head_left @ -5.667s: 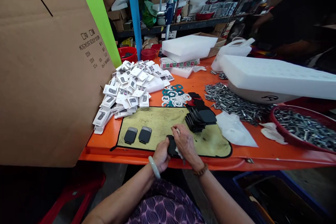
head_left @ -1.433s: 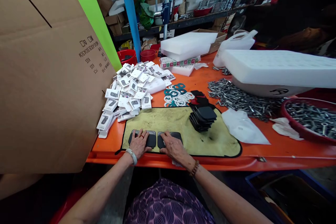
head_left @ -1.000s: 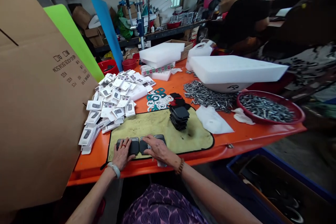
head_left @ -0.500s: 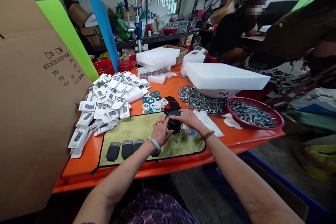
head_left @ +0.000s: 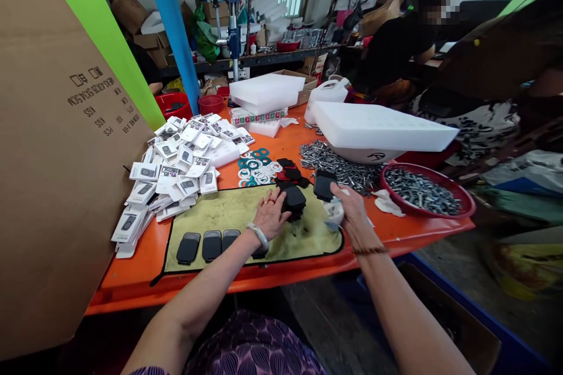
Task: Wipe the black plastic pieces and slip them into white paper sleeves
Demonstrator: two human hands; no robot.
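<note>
My right hand (head_left: 352, 206) grips a black rectangular piece (head_left: 324, 185) by its edge, raised over the right part of the yellow cloth (head_left: 206, 208). A crumpled white cloth (head_left: 334, 211) is also in that hand, below the piece. My left hand (head_left: 270, 215) has its fingers spread, their tips against a stack of black pieces (head_left: 294, 199). Several black pieces (head_left: 189, 248) lie in a row at the cloth's front left, one partly behind my left forearm. Behind the cloth are white and teal rings (head_left: 257, 169) and black and red pads (head_left: 290, 172).
White boxed packages (head_left: 176, 167) are heaped at the left, beside a large cardboard box (head_left: 53, 158). Metal pins (head_left: 338, 165), a red basin of metal parts (head_left: 426, 192) and white foam (head_left: 382, 126) stand at the right. A person (head_left: 400, 41) sits beyond.
My right hand has moved right, away from my left hand, with a black piece now in its grip. The stack beside my left hand is more exposed.
</note>
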